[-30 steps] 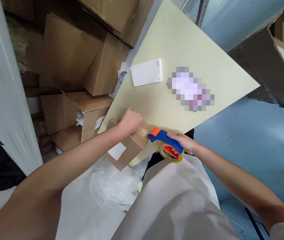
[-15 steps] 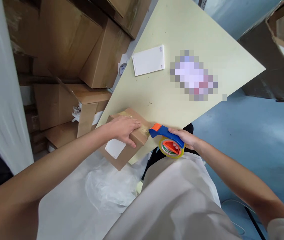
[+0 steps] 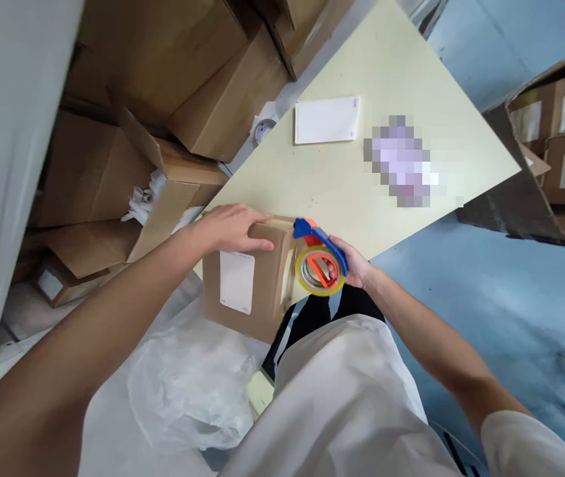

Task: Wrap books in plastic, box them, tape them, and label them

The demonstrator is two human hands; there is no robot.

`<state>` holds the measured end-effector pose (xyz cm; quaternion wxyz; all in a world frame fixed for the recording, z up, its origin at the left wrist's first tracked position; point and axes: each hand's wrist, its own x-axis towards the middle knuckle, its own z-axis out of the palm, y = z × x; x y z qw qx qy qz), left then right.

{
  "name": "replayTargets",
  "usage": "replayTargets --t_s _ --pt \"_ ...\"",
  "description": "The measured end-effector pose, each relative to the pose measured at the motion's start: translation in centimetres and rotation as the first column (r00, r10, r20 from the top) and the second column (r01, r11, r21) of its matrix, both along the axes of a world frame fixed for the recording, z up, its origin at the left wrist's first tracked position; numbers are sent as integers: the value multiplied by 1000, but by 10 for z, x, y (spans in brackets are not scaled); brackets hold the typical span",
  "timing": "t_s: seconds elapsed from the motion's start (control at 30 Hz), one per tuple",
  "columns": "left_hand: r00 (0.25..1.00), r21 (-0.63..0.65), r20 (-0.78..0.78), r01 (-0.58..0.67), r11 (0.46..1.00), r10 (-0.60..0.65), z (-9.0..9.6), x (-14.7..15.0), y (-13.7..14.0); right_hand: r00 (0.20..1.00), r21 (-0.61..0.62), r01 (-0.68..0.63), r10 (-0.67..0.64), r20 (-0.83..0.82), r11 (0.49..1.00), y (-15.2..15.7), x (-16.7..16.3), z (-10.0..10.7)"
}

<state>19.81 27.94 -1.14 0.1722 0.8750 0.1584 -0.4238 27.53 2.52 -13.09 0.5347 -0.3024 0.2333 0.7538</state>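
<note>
Left hand point(image 3: 232, 228), thumb and fingers apart, rested over the top edge of a brown cardboard box point(image 3: 266, 281) with a white rectangular label point(image 3: 237, 281), at the near left of the pale yellow bench point(image 3: 342, 192). Just right of the box, a blue-and-orange tape dispenser point(image 3: 332, 244) with a yellow-rimmed roll was clamped in the right hand point(image 3: 354, 262); whether it touched the cardboard was unclear.

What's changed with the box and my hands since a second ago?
Your left hand uncurled and now lies spread over the box, which has turned, its label seen more squarely. The tape dispenser has turned too. Your right hand still grips it; the white pad stayed on the table.
</note>
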Motion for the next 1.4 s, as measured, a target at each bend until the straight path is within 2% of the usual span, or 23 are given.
replayTargets --t_s 0.1,0.17,0.3,0.47,0.73,0.83,0.93,1.07,1.1,1.17,1.23,1.3,1.33,1.4 --pt "967 98 253 -56 994 29 7 -5 5 982 83 -90 74 173 993 51 38 -3" --pt "925 159 379 -52 986 -12 4 -9 2 949 137 -194 151 276 971 75 62 -4" --pt "900 215 428 -7 977 -88 -11 -14 -5 908 155 -293 224 354 944 92 82 -3" --pt "903 263 419 -19 965 -97 -18 -15 -6 932 93 -248 211 294 964 74 65 -2" --pt "910 303 399 -18 953 -110 -14 -13 -10 959 -37 -269 271 83 962 -17 22 5" --pt "915 307 398 -63 950 -68 -11 -20 -10 939 -6 -336 336 77 942 -11 21 1" --pt "905 341 423 -201 918 41 -8 -34 -5 884 50 -456 445 141 889 28 47 -7" --pt "850 425 502 -403 810 160 -8 -46 0 737 50 -654 620 270 755 92 95 -8" --pt "845 427 515 -398 812 144 -9 -47 0 698 32 -692 657 286 721 104 103 -7" --pt "850 389 524 -300 871 59 -11 -45 -2 635 -6 -744 711 304 668 119 112 -6" --pt "850 329 526 -177 928 -24 -16 -42 -4 607 -22 -765 733 307 643 122 112 -6" --pt "840 313 541 -147 938 -48 -21 -40 -6 623 -10 -757 726 292 654 115 108 -6" --pt "835 318 549 -156 935 -47 -23 -40 -6 648 -2 -738 708 281 675 108 105 -6" --pt "829 327 557 -169 930 -46 -26 -40 -5 723 -2 -662 638 265 750 91 99 -3"
